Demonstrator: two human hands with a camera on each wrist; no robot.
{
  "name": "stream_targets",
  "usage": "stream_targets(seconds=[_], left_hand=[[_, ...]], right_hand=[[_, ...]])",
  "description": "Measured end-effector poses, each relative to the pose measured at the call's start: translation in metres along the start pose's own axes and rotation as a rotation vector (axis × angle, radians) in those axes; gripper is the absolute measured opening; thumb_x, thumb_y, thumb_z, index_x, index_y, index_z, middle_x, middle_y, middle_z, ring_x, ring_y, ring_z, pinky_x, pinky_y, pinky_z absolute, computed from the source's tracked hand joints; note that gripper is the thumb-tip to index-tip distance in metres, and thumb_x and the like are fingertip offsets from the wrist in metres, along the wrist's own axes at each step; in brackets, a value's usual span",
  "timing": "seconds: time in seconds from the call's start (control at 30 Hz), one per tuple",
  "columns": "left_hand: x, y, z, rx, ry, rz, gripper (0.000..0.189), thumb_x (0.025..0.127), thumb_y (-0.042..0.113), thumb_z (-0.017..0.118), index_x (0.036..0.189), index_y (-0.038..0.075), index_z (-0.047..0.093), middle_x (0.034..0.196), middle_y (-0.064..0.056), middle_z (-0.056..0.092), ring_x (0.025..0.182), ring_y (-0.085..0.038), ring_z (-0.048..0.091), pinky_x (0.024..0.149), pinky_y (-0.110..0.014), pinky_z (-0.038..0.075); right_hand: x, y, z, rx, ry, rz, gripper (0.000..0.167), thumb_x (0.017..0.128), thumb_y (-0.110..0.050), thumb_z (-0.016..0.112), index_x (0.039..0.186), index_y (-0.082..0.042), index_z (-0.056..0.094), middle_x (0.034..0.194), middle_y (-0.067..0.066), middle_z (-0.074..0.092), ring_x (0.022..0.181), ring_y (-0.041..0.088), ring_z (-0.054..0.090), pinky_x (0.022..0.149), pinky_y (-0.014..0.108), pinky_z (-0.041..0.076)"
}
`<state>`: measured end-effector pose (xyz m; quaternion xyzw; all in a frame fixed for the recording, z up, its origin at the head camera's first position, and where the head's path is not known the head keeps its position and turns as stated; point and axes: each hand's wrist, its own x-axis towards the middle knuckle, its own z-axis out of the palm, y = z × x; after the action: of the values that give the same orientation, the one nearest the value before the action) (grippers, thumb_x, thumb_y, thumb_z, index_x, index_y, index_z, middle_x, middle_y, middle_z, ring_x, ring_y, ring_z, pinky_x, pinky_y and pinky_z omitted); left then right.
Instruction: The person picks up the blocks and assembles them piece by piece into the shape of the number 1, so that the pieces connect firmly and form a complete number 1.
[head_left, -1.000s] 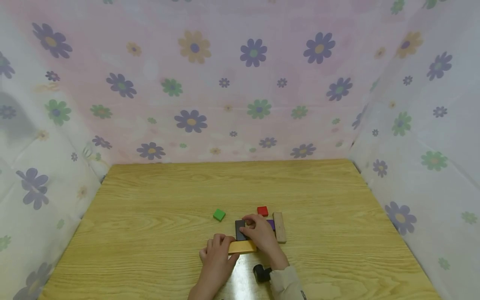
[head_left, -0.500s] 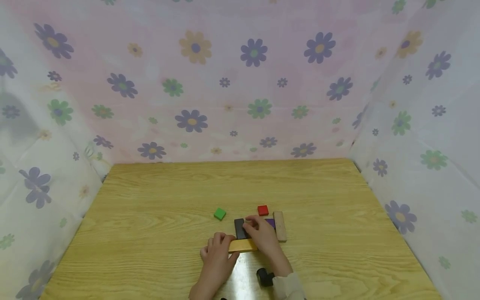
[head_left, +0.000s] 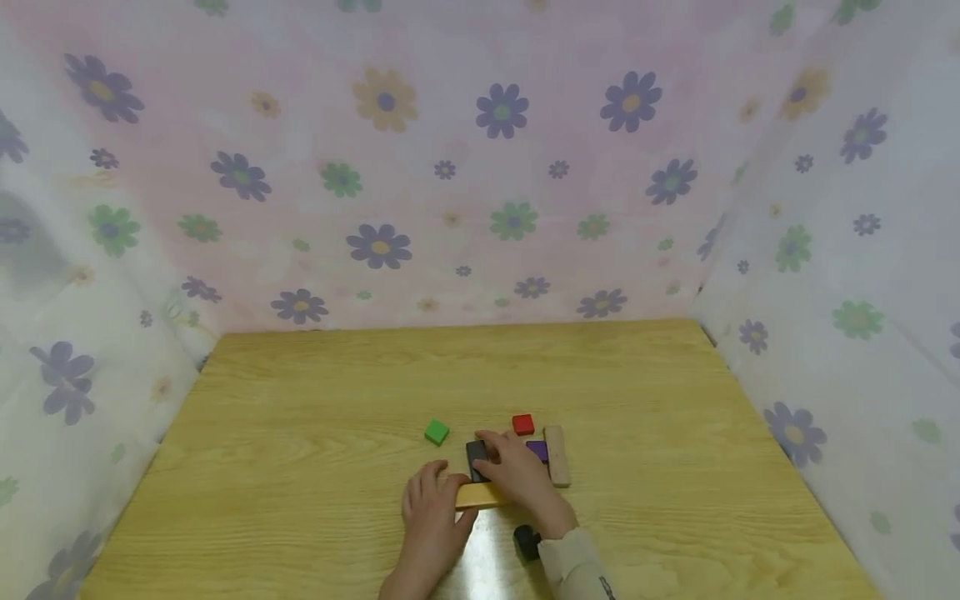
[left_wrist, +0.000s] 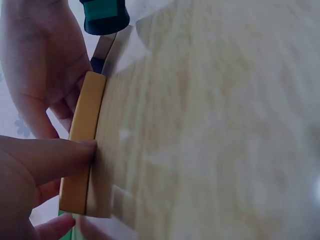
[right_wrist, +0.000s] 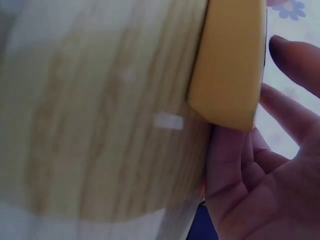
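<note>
My left hand [head_left: 435, 508] pinches the left end of a yellow wooden block [left_wrist: 86, 110], thumb across its near side and a finger behind it. The block lies lengthwise on the table. Against its far side stands a dark grey block [head_left: 476, 460], partly covered by my right hand [head_left: 519, 475]. The right thumb and index finger are loosely bent over that grey block; in the right wrist view the thumb [right_wrist: 295, 62] stands off the yellow block, while other fingers reach behind its end. A purple block [head_left: 537, 451] shows just beyond the right knuckles.
A plain wooden block [head_left: 557, 457] lies upright in view at the right of the purple one. A red block [head_left: 522, 424] and a green block [head_left: 437, 432] lie farther back. A black device [head_left: 527, 542] sits at the right wrist. Flowered cloth [head_left: 450, 167] encloses the wooden table [head_left: 300, 417].
My right hand has shifted slightly right off the grey block, then back left over it, showing more of the purple block. My left hand stays on the yellow block.
</note>
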<state>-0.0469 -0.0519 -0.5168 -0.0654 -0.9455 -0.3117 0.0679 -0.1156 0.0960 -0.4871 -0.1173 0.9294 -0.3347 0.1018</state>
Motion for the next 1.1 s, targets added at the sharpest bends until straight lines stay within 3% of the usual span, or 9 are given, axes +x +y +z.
stream_targets(seconds=[0.13, 0.47, 0.8, 1.1], left_hand=[[0.000, -0.006, 0.000, -0.021, 0.001, 0.035, 0.033, 0.073, 0.028, 0.072, 0.103, 0.019, 0.058, 0.135, -0.016, 0.031, 0.128, -0.040, 0.014, 0.096, -0.057, 0.007], [-0.001, -0.019, -0.005, -0.043, -0.046, 0.114, 0.032, 0.077, 0.027, 0.068, 0.106, 0.020, 0.056, 0.140, -0.018, 0.028, 0.130, -0.042, 0.010, 0.095, -0.059, 0.005], [-0.003, -0.018, -0.003, -0.040, -0.053, 0.111, 0.032, 0.078, 0.029, 0.067, 0.107, 0.021, 0.055, 0.142, -0.018, 0.025, 0.130, -0.042, 0.007, 0.095, -0.059, 0.002], [-0.003, -0.016, -0.002, -0.002, -0.102, 0.088, 0.036, 0.082, 0.034, 0.062, 0.116, 0.025, 0.054, 0.144, -0.016, 0.021, 0.131, -0.040, 0.003, 0.095, -0.059, 0.000]], right_hand=[[0.001, 0.004, 0.001, 0.030, 0.007, -0.002, 0.042, 0.083, -0.029, 0.063, 0.120, -0.012, 0.054, 0.086, 0.001, 0.048, 0.072, 0.013, 0.046, 0.061, 0.030, 0.040], [0.001, 0.008, 0.001, 0.109, 0.043, -0.021, 0.036, 0.085, -0.026, 0.061, 0.115, -0.007, 0.056, 0.084, -0.001, 0.051, 0.072, 0.012, 0.047, 0.062, 0.029, 0.040], [0.001, 0.013, 0.003, 0.124, 0.055, -0.028, 0.033, 0.087, -0.026, 0.057, 0.114, -0.007, 0.057, 0.082, -0.003, 0.052, 0.071, 0.011, 0.048, 0.061, 0.028, 0.040], [-0.002, 0.014, 0.001, 0.135, 0.063, -0.019, 0.030, 0.087, -0.023, 0.057, 0.112, -0.007, 0.058, 0.083, -0.001, 0.054, 0.072, 0.012, 0.049, 0.061, 0.029, 0.040]])
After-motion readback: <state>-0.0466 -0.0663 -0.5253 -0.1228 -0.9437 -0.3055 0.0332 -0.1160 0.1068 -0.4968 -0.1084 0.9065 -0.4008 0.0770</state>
